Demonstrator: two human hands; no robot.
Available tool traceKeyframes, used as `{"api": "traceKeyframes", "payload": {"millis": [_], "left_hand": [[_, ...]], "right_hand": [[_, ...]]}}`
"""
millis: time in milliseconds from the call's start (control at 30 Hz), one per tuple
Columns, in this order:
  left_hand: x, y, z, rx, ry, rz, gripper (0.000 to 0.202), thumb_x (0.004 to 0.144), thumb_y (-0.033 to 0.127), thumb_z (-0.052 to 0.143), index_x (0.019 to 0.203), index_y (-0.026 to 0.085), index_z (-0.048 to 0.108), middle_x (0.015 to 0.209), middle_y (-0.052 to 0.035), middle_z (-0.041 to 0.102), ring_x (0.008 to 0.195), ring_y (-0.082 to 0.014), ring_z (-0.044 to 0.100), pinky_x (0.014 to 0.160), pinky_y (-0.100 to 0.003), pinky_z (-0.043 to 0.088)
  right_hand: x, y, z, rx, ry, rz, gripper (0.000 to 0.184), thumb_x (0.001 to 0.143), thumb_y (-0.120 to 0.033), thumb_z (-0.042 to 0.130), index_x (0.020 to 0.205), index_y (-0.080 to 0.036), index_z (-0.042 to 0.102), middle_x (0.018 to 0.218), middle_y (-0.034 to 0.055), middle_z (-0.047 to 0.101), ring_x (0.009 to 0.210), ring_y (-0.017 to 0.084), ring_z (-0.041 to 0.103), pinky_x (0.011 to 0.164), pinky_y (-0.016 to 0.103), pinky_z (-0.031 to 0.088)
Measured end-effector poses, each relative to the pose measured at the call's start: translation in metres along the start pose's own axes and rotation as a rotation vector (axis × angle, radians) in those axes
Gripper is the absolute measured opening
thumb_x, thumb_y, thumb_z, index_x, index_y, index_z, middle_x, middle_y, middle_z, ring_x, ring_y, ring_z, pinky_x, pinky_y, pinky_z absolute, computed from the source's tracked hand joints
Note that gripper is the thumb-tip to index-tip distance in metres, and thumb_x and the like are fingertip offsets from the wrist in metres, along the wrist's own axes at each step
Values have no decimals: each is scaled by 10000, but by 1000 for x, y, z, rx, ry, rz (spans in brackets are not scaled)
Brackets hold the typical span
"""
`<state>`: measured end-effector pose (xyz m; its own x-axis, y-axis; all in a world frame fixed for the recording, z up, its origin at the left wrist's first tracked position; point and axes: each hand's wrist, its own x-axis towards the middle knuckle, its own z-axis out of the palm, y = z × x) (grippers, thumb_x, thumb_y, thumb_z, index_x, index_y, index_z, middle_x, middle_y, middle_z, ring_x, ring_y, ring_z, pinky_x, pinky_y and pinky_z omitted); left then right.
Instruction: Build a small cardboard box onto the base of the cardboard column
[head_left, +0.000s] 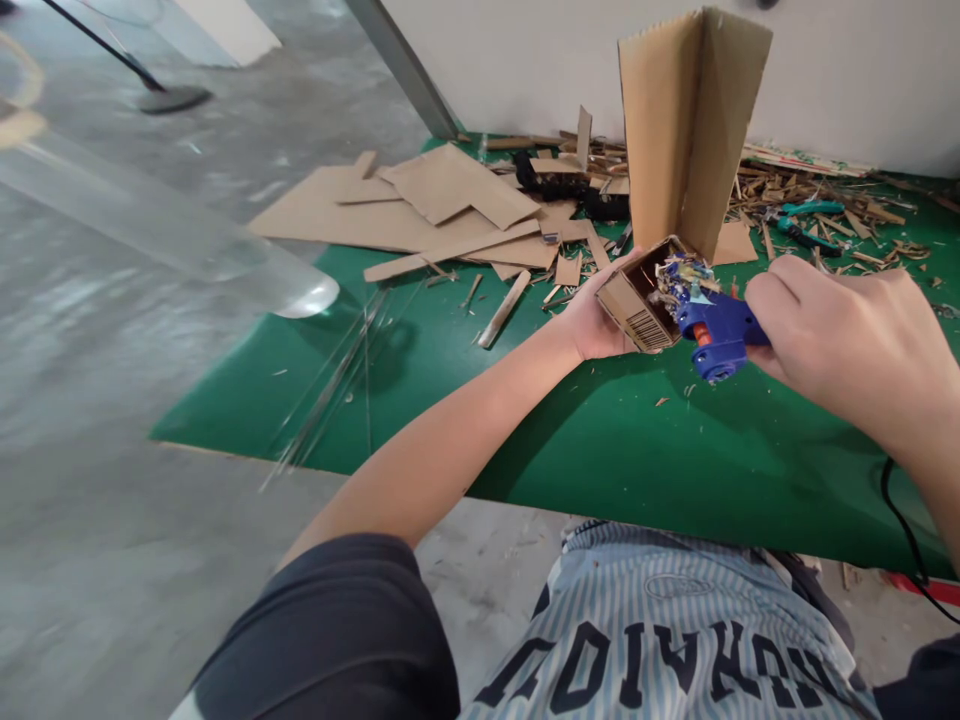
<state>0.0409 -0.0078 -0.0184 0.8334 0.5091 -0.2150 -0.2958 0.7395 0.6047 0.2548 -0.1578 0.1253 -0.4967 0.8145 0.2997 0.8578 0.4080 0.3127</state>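
My left hand (596, 320) is closed around a small open cardboard box (639, 298) with a barcode on its side, held above the green mat (420, 400). My right hand (847, 335) grips a blue glue gun (712, 325) whose nozzle, crusted with scraps, points into the box's open side. A tall folded cardboard piece (686, 125) stands upright just behind the box.
Flat cardboard sheets (390, 210) and strips lie at the mat's far left. Wood and cardboard scraps with teal-handled pliers (799, 225) litter the far right by the white wall. A black cord (900, 520) runs off the mat's right edge. Concrete floor surrounds the mat.
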Motion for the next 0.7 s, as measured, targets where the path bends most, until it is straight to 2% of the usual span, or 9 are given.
{"api": "traceKeyframes", "payload": {"millis": [200,367,433,500,600,700], "left_hand": [[-2,-1,6,-7,36,46,492,921,630,557,1172,225,680,1077,-28,784,1005,-217,745,973,-408,592],[-6,-2,19,14,57,53,511,889,666,574,1144,236,677,1130,-49,775,1141,-290,713,995,-508,584],[-7,-3,23,60,84,143,523,881,672,601,1155,232,676,1176,-50,761,1237,-310,674,1039,-513,573],[-7,-3,26,93,158,280,488,901,645,612,1147,229,676,1212,-46,743,1330,-315,622,1080,-499,560],[-6,-2,26,104,260,480,411,907,581,652,1136,240,674,1230,-38,724,1384,-309,582,1092,-482,562],[-6,-4,23,165,241,553,450,871,586,696,1155,238,677,1275,-56,706,1371,-306,587,1093,-449,558]], "right_hand": [[-7,3,8,-49,84,-60,158,931,-240,509,851,-167,624,865,81,663,534,104,426,531,314,147],[-18,6,15,-67,199,-61,179,957,-232,486,942,-169,653,981,87,721,565,126,503,504,322,216],[-22,7,19,-38,240,-84,155,933,-227,524,985,-166,656,1031,89,733,582,133,549,499,324,234],[-25,11,26,40,285,-98,159,911,-223,552,1019,-163,652,1038,83,740,635,146,616,494,314,270],[-28,21,40,294,350,-76,142,912,-246,591,1026,-176,639,970,64,739,771,171,686,549,279,408],[-28,30,56,529,334,-39,128,898,-290,660,979,-196,630,862,36,705,736,157,661,635,274,485]]}}
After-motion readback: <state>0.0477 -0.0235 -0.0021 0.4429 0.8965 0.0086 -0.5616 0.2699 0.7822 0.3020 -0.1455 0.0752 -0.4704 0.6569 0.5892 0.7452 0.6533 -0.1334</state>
